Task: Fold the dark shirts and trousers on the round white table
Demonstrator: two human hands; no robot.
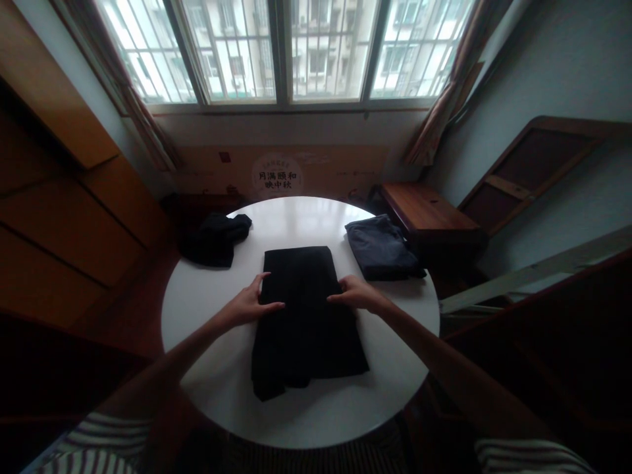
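A black garment [306, 316] lies flat and folded lengthwise in the middle of the round white table [222, 395]. My left hand [251, 304] rests on its left edge, fingers stretched out and pressing on the cloth. At the right edge my right hand [356, 294] lies with its fingers curled over the fabric, pinching it. Both hands sit about halfway along the garment.
A crumpled black garment [214, 238] hangs over the table's far left edge. A folded dark blue-grey garment [381, 249] lies at the far right. Beyond the table stand a low wooden bench [427, 210], a cardboard box [276, 174] under the window, and wooden cabinets [64, 197] on the left.
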